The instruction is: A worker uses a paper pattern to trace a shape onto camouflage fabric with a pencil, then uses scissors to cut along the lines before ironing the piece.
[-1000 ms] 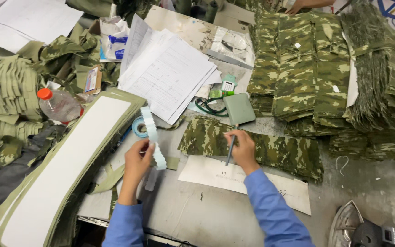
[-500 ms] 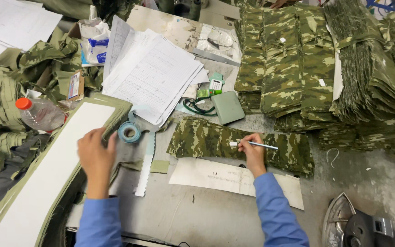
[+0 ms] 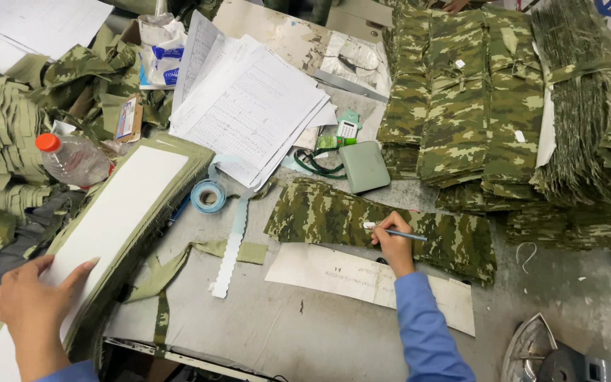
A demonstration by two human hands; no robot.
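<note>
2 hands (image 3: 33, 308), 1 pen (image 3: 404, 234), 1 camouflage piece (image 3: 380, 226)

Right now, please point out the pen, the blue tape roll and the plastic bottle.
pen (image 3: 406, 234), head view, middle of its shaft.
blue tape roll (image 3: 208, 205), head view, lower rim.
plastic bottle (image 3: 76, 160), head view, clear body.

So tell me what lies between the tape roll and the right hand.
In the head view, between the tape roll and the right hand: a scalloped white strip and the camouflage fabric piece on the table.
</note>
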